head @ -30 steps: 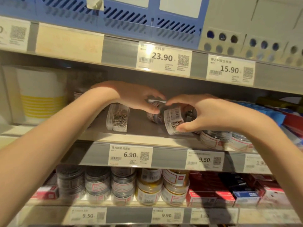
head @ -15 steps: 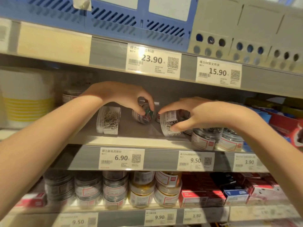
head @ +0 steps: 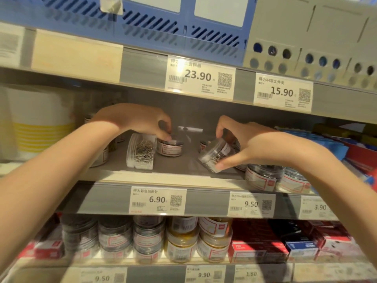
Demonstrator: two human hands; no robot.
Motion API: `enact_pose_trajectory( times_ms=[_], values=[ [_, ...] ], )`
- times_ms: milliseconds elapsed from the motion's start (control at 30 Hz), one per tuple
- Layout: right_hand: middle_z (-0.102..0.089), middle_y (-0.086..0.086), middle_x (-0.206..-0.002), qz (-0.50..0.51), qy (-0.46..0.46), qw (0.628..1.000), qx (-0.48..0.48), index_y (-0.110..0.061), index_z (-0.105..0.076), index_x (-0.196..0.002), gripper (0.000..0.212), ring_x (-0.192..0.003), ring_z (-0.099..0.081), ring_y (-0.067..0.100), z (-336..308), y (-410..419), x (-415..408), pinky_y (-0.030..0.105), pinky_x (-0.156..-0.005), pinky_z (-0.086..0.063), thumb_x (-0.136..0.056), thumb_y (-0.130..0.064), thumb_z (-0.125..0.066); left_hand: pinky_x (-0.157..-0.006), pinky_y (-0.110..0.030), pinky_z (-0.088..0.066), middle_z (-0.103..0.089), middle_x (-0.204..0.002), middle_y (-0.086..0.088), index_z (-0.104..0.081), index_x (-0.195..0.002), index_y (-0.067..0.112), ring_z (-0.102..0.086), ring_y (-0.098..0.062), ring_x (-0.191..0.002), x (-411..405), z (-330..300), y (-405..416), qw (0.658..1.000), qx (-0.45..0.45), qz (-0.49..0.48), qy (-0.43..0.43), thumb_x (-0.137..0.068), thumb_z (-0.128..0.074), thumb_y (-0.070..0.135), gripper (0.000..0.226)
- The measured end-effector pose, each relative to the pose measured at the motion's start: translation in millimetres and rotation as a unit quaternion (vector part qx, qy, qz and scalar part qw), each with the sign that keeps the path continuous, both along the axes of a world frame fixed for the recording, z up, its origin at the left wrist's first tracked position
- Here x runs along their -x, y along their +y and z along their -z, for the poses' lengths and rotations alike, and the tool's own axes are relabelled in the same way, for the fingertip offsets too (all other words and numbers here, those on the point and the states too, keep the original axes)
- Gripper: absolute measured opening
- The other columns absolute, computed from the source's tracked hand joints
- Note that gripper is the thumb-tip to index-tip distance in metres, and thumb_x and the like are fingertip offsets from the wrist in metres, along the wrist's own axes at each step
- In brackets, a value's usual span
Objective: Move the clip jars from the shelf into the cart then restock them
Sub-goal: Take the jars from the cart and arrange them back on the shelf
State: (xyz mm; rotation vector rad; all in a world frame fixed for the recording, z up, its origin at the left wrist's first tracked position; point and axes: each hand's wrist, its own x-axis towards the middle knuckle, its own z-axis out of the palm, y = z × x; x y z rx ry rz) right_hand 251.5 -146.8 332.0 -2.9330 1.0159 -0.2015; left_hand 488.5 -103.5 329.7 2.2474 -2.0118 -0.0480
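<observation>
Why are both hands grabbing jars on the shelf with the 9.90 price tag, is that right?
Not quite. The head view shows the left hand and right hand grabbing jars on the shelf above, the one with the 6.90 price tag. The 9.90 tag belongs to the shelf below.

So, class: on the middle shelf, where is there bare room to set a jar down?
Bare grey shelf lies between the upright jar under the left hand and the tilted jar in the right hand. Crowded: jars at the right.

Blue slotted crate (head: pixel 142 19) and grey perforated boxes (head: pixel 306 37) above; red boxes (head: pixel 255 242) below.
</observation>
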Motion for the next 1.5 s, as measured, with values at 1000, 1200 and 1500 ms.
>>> enact_pose_trajectory(
  times_ms=[1000, 1200, 1500],
  values=[
    [-0.042, -0.024, -0.133, 0.019, -0.052, 0.998, -0.02, -0.047, -0.04, -0.13, 0.066, -0.115, -0.04, -0.003, 1, -20, 42, 0.019, -0.093, -0.033, -0.071, -0.059, -0.068, -0.073, -0.006, -0.033, -0.058, -0.125, 0.009, -0.056, -0.128, 0.022, -0.053, -0.009, -0.105, 55, 14, -30, 0.99, 0.004, 0.124, 0.069, -0.079, -0.068, 0.05, 0.058],
    [-0.044, -0.021, -0.135, 0.022, -0.065, 0.998, -0.001, -0.043, -0.039, -0.132, 0.068, -0.119, -0.044, 0.002, 7, -26, 49, 0.023, -0.097, -0.036, -0.072, -0.056, -0.068, -0.085, -0.027, -0.036, -0.052, -0.124, 0.006, -0.055, -0.124, 0.03, -0.049, -0.013, -0.109, 60, 21, -32, 0.987, 0.05, 0.146, 0.05, -0.079, -0.069, 0.047, 0.049],
    [-0.045, -0.017, -0.137, 0.008, -0.076, 0.996, 0.04, -0.041, -0.038, -0.134, 0.07, -0.12, -0.043, 0.003, 14, -30, 48, 0.023, -0.097, -0.037, -0.072, -0.054, -0.068, -0.086, -0.023, -0.032, -0.053, -0.13, 0.006, -0.056, -0.128, 0.032, -0.048, -0.009, -0.109, 76, 28, -32, 0.982, 0.072, 0.168, 0.058, -0.084, -0.065, 0.044, 0.047]
  ],
)
